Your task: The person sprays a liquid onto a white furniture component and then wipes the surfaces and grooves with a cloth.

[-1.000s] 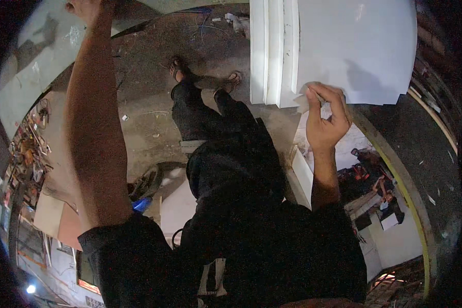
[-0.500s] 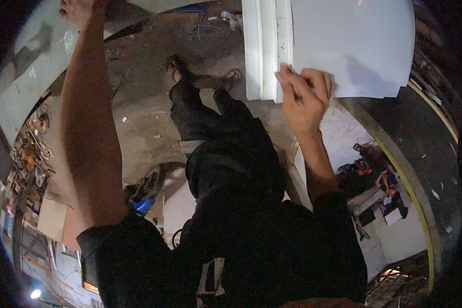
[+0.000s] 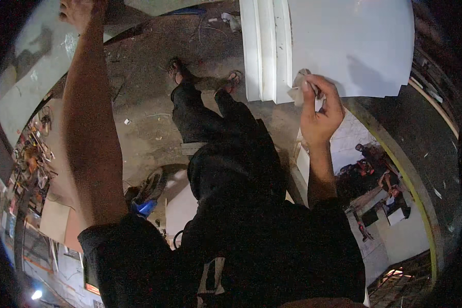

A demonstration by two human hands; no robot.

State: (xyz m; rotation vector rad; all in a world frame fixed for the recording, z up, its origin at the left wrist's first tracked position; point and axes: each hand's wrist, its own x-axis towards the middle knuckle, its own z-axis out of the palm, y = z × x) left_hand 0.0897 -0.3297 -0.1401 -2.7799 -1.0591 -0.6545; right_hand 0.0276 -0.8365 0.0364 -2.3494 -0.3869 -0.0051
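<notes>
My right hand point(image 3: 321, 110) is closed, pinching a small folded beige-grey piece point(image 3: 299, 88) between thumb and fingers. Whether that piece is cloth or abrasive paper I cannot tell. It is at the lower end of the stepped edge of a large white panel point(image 3: 354, 46), beside the panel's flat face. Grooved ridges point(image 3: 267, 51) run along the panel's left side, with dark specks on them. My left hand point(image 3: 82, 14) reaches up to the top left, by a pale sheet-like surface point(image 3: 20, 105). The upper border cuts it off, and its fingers are mostly hidden.
Below lies a dirty floor point(image 3: 138, 102) with scraps, where my sandalled feet point(image 3: 232, 79) stand. Assorted clutter point(image 3: 36, 154) is heaped at the left. A wheel with a blue part point(image 3: 146, 206) lies near my legs. Dark and red items point(image 3: 364, 164) sit on the right.
My right hand has moved slightly right and down along the panel's edge and turned, so the folded piece now shows in its grip. My left hand stays at the top left.
</notes>
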